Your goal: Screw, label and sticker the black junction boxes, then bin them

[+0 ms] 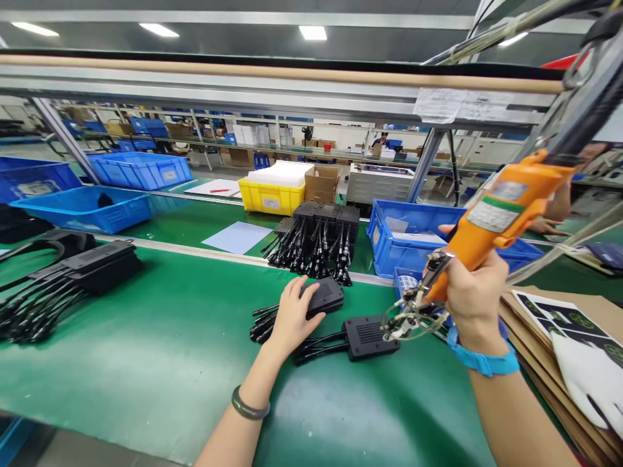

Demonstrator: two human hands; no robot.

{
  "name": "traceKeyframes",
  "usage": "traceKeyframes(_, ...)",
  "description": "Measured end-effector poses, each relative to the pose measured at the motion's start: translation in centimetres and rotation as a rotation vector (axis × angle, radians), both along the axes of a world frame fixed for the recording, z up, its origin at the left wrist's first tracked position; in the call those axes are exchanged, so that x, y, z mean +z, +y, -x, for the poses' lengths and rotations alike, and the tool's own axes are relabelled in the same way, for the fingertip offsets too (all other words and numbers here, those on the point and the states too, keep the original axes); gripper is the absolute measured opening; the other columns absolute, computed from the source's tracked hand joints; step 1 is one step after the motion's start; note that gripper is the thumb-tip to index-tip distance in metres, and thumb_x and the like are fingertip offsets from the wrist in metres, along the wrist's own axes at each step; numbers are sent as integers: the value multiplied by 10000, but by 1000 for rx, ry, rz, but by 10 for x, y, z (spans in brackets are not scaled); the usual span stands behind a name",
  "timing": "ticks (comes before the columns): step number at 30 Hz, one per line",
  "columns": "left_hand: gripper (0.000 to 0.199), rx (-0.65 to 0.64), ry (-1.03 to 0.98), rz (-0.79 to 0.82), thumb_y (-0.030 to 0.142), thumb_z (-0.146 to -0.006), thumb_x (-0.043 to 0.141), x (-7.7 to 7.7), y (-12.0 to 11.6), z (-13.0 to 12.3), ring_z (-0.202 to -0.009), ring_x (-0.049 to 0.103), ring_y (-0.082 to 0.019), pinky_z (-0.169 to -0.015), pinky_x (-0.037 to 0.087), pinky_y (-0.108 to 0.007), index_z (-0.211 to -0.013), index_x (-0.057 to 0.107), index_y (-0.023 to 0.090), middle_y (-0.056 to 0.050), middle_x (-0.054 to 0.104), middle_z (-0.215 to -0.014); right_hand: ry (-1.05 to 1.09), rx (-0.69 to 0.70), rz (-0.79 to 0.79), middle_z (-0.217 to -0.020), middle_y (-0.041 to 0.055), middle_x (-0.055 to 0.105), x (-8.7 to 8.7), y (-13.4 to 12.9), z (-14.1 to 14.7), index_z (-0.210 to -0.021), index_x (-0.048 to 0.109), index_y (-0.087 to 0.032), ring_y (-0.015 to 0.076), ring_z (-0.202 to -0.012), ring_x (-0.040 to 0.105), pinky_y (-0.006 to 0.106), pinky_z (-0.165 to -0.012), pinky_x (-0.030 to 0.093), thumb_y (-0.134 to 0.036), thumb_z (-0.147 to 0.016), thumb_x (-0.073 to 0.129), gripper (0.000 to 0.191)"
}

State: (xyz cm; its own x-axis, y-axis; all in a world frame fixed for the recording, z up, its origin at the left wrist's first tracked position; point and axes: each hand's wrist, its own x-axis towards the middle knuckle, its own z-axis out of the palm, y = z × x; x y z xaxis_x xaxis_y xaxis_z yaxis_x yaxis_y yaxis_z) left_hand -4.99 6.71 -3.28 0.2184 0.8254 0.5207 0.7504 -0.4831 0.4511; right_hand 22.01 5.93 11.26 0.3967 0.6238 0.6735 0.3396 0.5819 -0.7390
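Plainly, the right hand (474,288) has its grip closed around an orange driver (501,201), which slants down to the left, its metal tip over the right end of a black box (370,337). I can't tell from where I stand whether the tip touches it. That box lies flat on the green bench (170,376), between the 2 arms, its cables running left. Just behind it and to the left sits a 2nd box (327,295), and the left hand (292,314) is spread over its cable end, grip wide, thumb well out from the fingers; whether the fingertips press on it, I can't make out. The right wrist wears a bright blue strap (487,363), the left a dark bangle (250,407). Past the 2nd box, more boxes stand in a row with their cables (321,250) hanging toward the person, a yellow bin (270,202) of white sheets behind and a blue bin (387,250) to the right. A pale sheet (237,237) lies left of the row. Farther left on the bench are more black boxes (104,263) with cables, beside a blue tray (104,217). Flat cardboard (528,344) is stacked at the right, printed paper on top.
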Motion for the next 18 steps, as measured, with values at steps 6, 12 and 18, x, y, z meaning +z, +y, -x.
traceKeyframes(6, 541, -290, 115, 13, 379, -731, 817, -6, -28, -50, -1169, 499, -323, -973, 480, -496, -1200, 613, 202, -140, 531, -1222, 10, -38, 56, -650, -1, 616, -14, -2, 1, -868, 706, -175, 131, -487, 531, 257, -445, 452, -204, -655, 643, 224)
traceKeyframes(12, 539, -321, 194, 107, 426, -718, 819, -15, -36, -64, -1213, 482, -358, -992, 466, -542, -1200, 656, 248, -145, 503, -1295, 27, -4, 75, -626, -6, 609, -24, -1, -1, -839, 683, -190, 136, -492, 531, 258, -444, 452, -176, -655, 648, 188)
traceKeyframes(18, 467, -284, 227, 169, 356, -725, 822, -10, -38, -70, -1177, 519, -348, -980, 475, -510, -1148, 667, 231, -142, 502, -1271, 2, -5, 66, -637, -2, 606, -25, -5, 0, -849, 671, -202, 140, -511, 534, 264, -458, 455, -197, -693, 656, 157)
